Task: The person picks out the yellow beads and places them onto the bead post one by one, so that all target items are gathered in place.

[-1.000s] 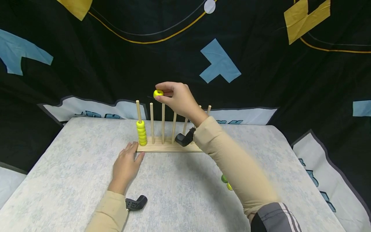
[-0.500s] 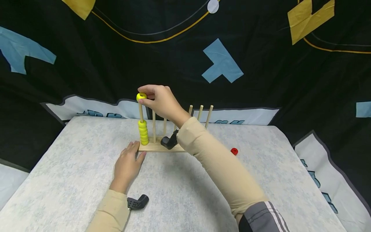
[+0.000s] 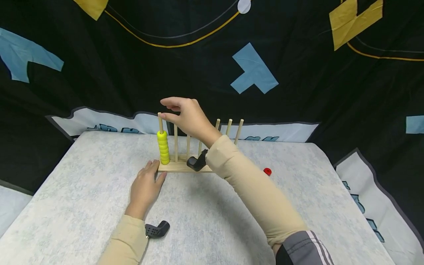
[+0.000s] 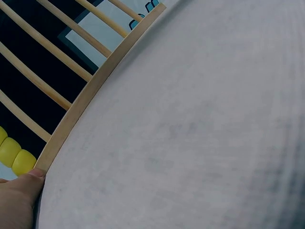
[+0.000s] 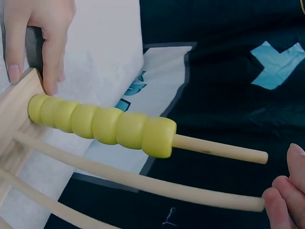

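Observation:
A wooden peg rack has a flat base [image 3: 175,167] with several upright pegs. Its leftmost peg carries a stack of yellow beads [image 3: 163,148], with bare wood above the top bead. My right hand [image 3: 190,117] is beside the top of that peg, thumb and fingers apart, holding nothing. In the right wrist view its fingertips [image 5: 281,200] appear past the peg's free end. My left hand [image 3: 144,189] rests at the base's left end, straight fingers and thumb touching the corner. The left wrist view shows its thumb [image 4: 31,183] against the base edge.
A red bead [image 3: 267,172] lies on the pale cloth-covered table [image 3: 198,221], right of the rack. My right forearm [image 3: 251,187] covers part of the rack and table. A dark cloth [image 3: 298,81] hangs behind the table.
My right hand moved left with a yellow bead to the leftmost peg, then let go. The bead dropped down the peg onto the stack. My left hand stayed in place.

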